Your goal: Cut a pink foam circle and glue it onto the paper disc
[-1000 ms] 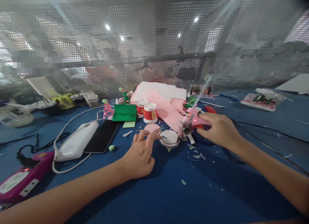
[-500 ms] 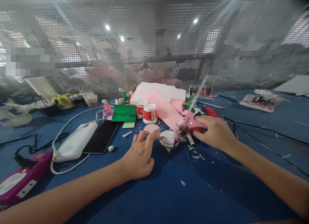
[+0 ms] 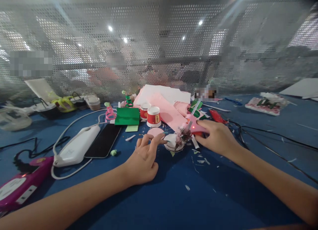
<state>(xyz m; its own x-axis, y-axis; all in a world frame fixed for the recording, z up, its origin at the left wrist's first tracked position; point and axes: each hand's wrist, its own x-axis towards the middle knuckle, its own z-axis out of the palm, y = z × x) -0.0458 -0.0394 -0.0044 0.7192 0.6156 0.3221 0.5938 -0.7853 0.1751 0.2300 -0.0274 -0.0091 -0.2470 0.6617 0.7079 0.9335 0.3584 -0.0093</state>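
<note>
My right hand (image 3: 215,135) is closed around the grip of a pink hot glue gun (image 3: 191,125), with a clear glue stick jutting up from its back. The gun's nozzle, caked with greyish-pink residue, hangs over a round white paper disc (image 3: 171,144) with a dark ring near its edge. My left hand (image 3: 146,157) lies palm down with its index and middle fingers stretched out. Their tips are at the disc's left edge. Beyond those fingers lies a pink paper circle (image 3: 155,133), partly covered.
Red-and-white paper cups (image 3: 154,116), pink paper (image 3: 171,115) and a green card block (image 3: 127,116) stand behind. Left are a phone (image 3: 103,141), a white power bank (image 3: 77,144) and a purple power strip (image 3: 27,180). Cables (image 3: 270,132) run right; paper scraps lie around.
My right hand has brought the glue gun slightly left and down, so its nozzle is further over the white disc. My left hand stays in place.
</note>
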